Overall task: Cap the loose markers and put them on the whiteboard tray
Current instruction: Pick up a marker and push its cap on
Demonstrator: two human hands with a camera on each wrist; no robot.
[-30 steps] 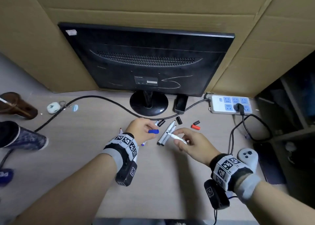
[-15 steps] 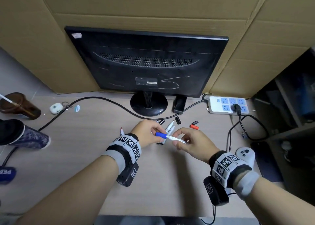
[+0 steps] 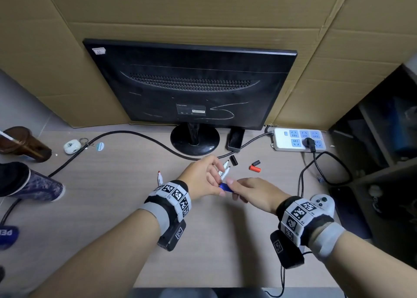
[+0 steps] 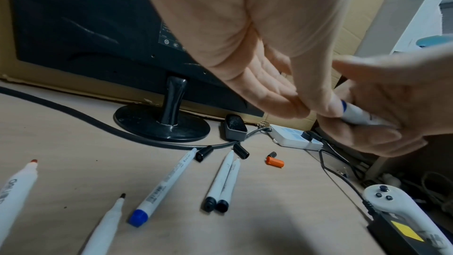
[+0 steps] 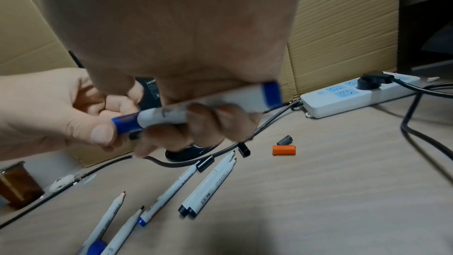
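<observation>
A white marker (image 5: pixel 196 108) with a blue end is held above the desk between both hands. My right hand (image 3: pixel 234 190) grips its barrel with curled fingers. My left hand (image 3: pixel 220 186) pinches the blue cap (image 5: pixel 126 123), which sits over the marker's tip. Below on the desk lie several uncapped markers: two side by side (image 4: pixel 220 181), a blue-ended one (image 4: pixel 166 185), a black-tipped one (image 4: pixel 105 226) and a red-tipped one (image 3: pixel 159 178). Two black caps (image 4: pixel 203 153) (image 4: pixel 241 150), an orange cap (image 3: pixel 255 168) and a small dark cap (image 3: pixel 256 162) lie beyond them. No whiteboard tray is in view.
A black monitor (image 3: pixel 189 83) on a round stand backs onto cardboard. A thick black cable (image 3: pixel 135 135) crosses the desk toward a power strip (image 3: pixel 297 139). A white controller (image 3: pixel 322 204) lies right, a brown cup (image 3: pixel 24 144) and a keyring (image 3: pixel 72 146) left.
The left hand brought the blue cap to the marker's tip, which was bare a second ago. Both hands have drawn closer together and nearer to me.
</observation>
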